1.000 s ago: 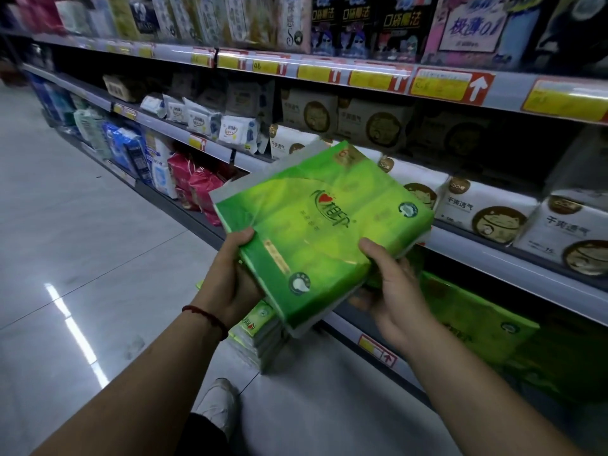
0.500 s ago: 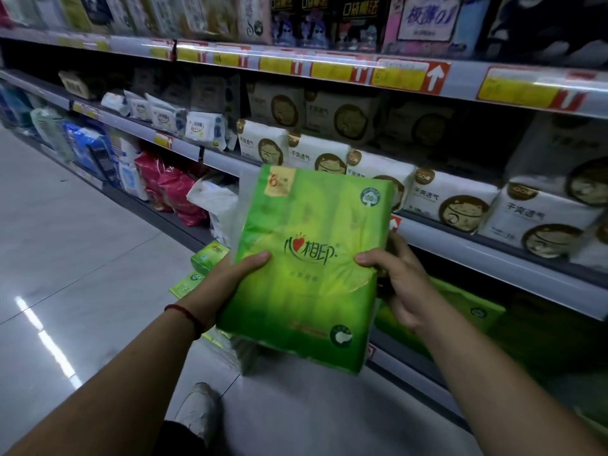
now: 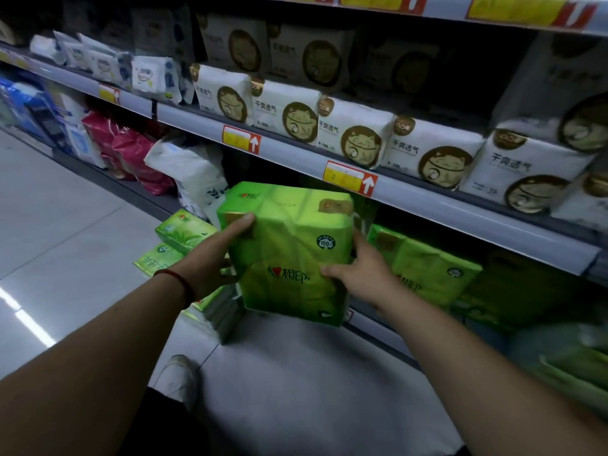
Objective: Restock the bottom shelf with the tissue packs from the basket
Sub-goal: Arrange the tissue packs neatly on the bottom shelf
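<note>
Left hand (image 3: 210,261): clamped on the left edge of a large bright-green plastic-wrapped tissue pack (image 3: 289,251), thumb laid across its front near the upper corner, fingers hidden behind. Thin red cord bracelet (image 3: 177,278) on that wrist. Right hand (image 3: 358,274): gripping the same pack at its right edge, thumb pressed on the printed front, fingers wrapped round the side. Pack: carried between both hands, roughly upright, top tilted away, in front of the opening of the dark bottom shelf (image 3: 141,192) and below the grey middle shelf rail; not yet set down. Just to its right, lying on the bottom shelf, a second green tissue pack of the same brand (image 3: 427,268), partly covered by the right hand. To the left, beside the left forearm, a pile of smaller green tissue packs (image 3: 184,232); what they rest in is hidden. Rail above: yellow-and-red price tag with a white arrow (image 3: 350,177). Middle shelf: row of white packs with brown cat roundels (image 3: 355,133). Further left on the bottom shelf: a white crinkled bag (image 3: 190,169), then pink packs (image 3: 131,149). Below: a white shoe (image 3: 177,376) on the pale grey tiled floor (image 3: 65,241).
</note>
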